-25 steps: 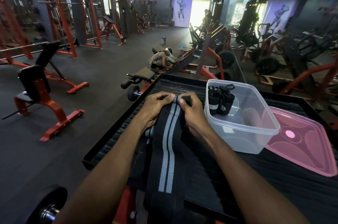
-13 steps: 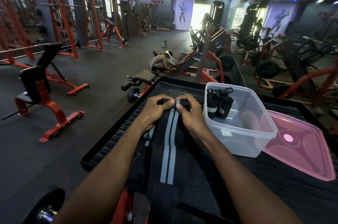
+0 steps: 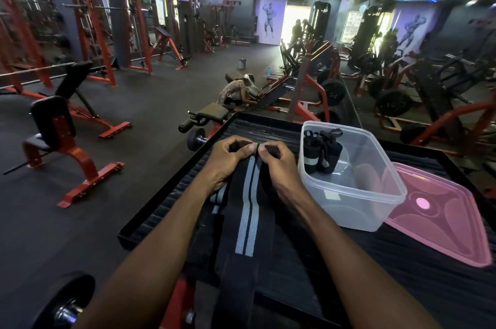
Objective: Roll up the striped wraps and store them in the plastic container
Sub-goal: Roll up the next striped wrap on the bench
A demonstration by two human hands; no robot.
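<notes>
A long black wrap with grey stripes (image 3: 248, 221) lies flat on the black ribbed tray (image 3: 171, 194), running from its far end toward me. My left hand (image 3: 228, 159) and my right hand (image 3: 276, 165) pinch that far end side by side, where a small tight roll sits under the fingers. To the right stands a clear plastic container (image 3: 351, 202). Two rolled wraps (image 3: 320, 151) stand upright in its far left corner. Another striped wrap (image 3: 217, 195) peeks out under my left wrist.
A pink lid (image 3: 442, 218) lies flat to the right of the container, touching it. Beyond the tray are a dumbbell (image 3: 194, 138), red gym benches (image 3: 67, 140) and a crouching person (image 3: 236, 92) on the dark floor.
Both hands stay on the wrap's far end and have turned it slightly; the rolled part under the fingers looks a little thicker. The container and lid have not moved.
</notes>
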